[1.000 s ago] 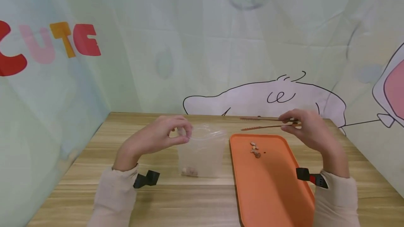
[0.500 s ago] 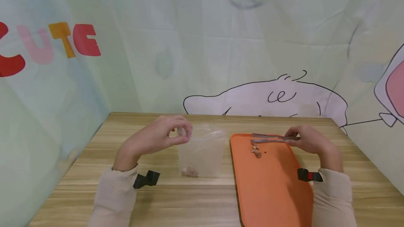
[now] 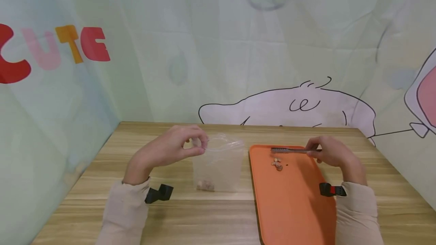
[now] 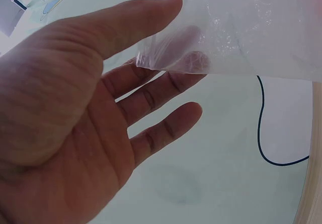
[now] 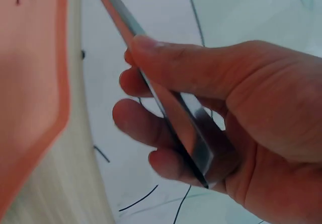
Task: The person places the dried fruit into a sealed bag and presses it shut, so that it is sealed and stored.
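A clear zip bag (image 3: 219,165) stands on the table with several small pale brown pieces (image 3: 205,185) in its bottom. My left hand (image 3: 173,144) pinches the bag's upper left edge between thumb and fingers, and the left wrist view shows the plastic (image 4: 241,27) there. My right hand (image 3: 332,152) grips metal tongs (image 3: 293,150), squeezed nearly together in the head view. Their tips are over the far end of the orange tray (image 3: 289,199), just behind a small cluster of nut-like pieces (image 3: 277,165). Whether the tips hold a piece is too small to tell.
The wooden table (image 3: 204,222) carries the bag and, to its right, the tray. A printed cloth (image 3: 218,67) hangs behind the table's far edge and along both sides. A tiny dark speck (image 3: 287,165) lies on the tray beside the cluster.
My right hand has come down and nearer with the tongs, from behind the tray to over its far end. The tongs' arms have drawn together. My left hand and the bag stay put.
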The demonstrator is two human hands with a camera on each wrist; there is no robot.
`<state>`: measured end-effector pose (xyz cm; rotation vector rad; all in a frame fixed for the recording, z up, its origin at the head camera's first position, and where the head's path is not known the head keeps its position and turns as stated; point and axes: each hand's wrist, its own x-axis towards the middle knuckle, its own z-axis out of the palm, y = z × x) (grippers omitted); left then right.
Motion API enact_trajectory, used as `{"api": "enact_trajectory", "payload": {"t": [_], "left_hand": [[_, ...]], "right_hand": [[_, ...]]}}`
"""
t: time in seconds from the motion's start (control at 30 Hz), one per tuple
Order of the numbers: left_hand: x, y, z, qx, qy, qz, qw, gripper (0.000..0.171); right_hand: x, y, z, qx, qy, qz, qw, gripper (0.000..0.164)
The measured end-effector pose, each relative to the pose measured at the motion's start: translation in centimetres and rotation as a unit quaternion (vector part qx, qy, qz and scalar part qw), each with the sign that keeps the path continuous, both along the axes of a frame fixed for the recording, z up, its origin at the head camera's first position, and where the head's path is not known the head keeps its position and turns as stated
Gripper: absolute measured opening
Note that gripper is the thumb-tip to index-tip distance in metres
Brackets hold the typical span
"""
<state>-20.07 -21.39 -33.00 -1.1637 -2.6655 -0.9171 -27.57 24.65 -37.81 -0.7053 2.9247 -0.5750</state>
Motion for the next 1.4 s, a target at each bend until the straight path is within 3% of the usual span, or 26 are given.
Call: {"api": "enact_trajectory", "payload": {"t": [0.23, 0.43, 0.53, 0.67, 0.83, 1.1, 1.4], "left_hand": [[0.0, 0.0, 0.0, -0.001, -0.007, 0.003, 1.0, 0.004], [0.0, 0.1, 0.0, 0.003, 0.0, 0.003, 1.0, 0.008], [0.0, 0.1, -0.1, 0.002, 0.003, 0.004, 1.0, 0.008], [0.0, 0.1, -0.1, -0.002, -0.001, 0.005, 1.0, 0.004], [0.0, 0.1, 0.0, -0.006, -0.002, 0.007, 1.0, 0.005], [0.1, 0.1, 0.3, -0.01, -0.011, 0.012, 0.9998, 0.003], [0.0, 0.1, 0.2, -0.004, -0.003, 0.004, 1.0, 0.008]], "right_hand": [[1.6, -0.9, 2.5, -0.091, 0.062, 0.019, 0.994, 0.008], [3.3, -3.5, 5.0, -0.178, 0.129, 0.078, 0.972, 0.015], [4.2, -5.1, 5.8, -0.183, 0.179, 0.113, 0.96, 0.021], [4.9, -7.4, 6.3, -0.172, 0.206, 0.148, 0.952, 0.024], [5.1, -9.1, 6.0, -0.167, 0.204, 0.172, 0.949, 0.021], [4.9, -9.3, 5.6, -0.162, 0.213, 0.174, 0.948, 0.025], [4.7, -8.1, 5.7, -0.168, 0.188, 0.145, 0.957, 0.023]]}}
